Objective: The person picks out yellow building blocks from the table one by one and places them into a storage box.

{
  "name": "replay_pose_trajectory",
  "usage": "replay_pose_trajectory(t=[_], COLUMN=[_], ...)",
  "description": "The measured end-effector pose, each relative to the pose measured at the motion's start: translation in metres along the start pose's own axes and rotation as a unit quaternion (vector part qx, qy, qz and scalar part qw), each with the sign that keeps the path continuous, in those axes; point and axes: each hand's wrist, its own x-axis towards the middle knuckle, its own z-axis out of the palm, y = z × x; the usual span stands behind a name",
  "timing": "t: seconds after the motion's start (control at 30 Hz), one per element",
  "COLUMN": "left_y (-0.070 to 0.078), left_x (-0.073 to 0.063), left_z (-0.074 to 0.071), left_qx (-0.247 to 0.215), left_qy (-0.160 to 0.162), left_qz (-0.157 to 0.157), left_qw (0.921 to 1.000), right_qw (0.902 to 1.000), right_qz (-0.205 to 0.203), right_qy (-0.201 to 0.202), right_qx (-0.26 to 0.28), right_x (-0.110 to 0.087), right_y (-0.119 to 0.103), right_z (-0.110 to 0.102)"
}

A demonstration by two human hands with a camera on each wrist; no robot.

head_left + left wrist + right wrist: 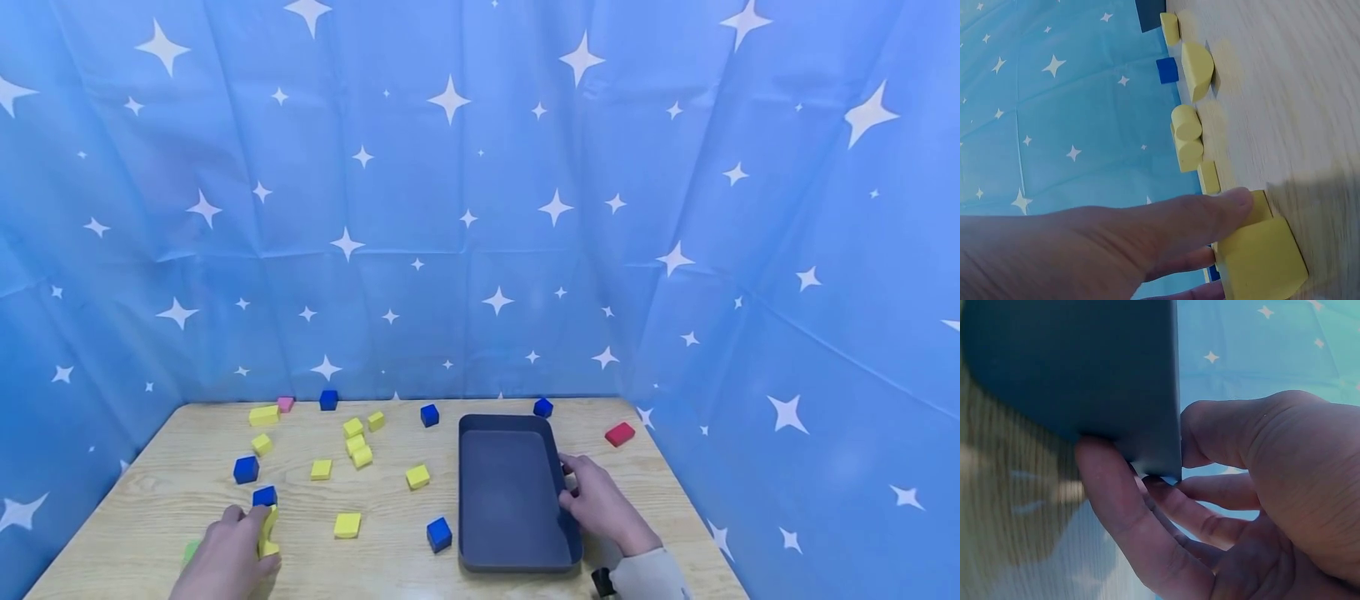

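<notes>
My left hand [225,554] is at the front left of the table, pinching a yellow block [269,533] that looks notched on one side. In the left wrist view, the thumb lies across that yellow block [1263,259], and the other fingers are partly hidden behind it. A blue cube [265,497] sits just beyond this hand, and a green block [192,550] shows partly at its left. My right hand [600,508] grips the right wall of a dark grey rectangular tray [517,500]. In the right wrist view, thumb and fingers lie on either side of the tray wall [1085,369].
Several yellow blocks [347,525] and blue cubes [439,534] lie scattered left of the tray. A red block [620,434] lies at the right, a pink one [286,404] at the back left. Behind the wooden table [390,567] hangs a blue star-patterned curtain [420,192].
</notes>
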Motion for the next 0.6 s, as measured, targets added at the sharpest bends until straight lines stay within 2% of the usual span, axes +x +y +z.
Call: replay_pose_trajectory(t=[0.2,0.6], left_y=[0.01,0.024], left_x=[0.004,0.011], left_z=[0.003,0.004], left_qx=[0.0,-0.011], left_qy=[0.007,-0.002], left_qz=[0.003,0.003], left_qw=[1.0,0.9999], right_qw=[1.0,1.0], right_qz=[-0.003,-0.007], right_qy=[0.001,0.005], right_qx=[-0.001,-0.003], right_x=[0.0,0.0], right_y=[0.001,0.001], right_z=[-0.001,0.0])
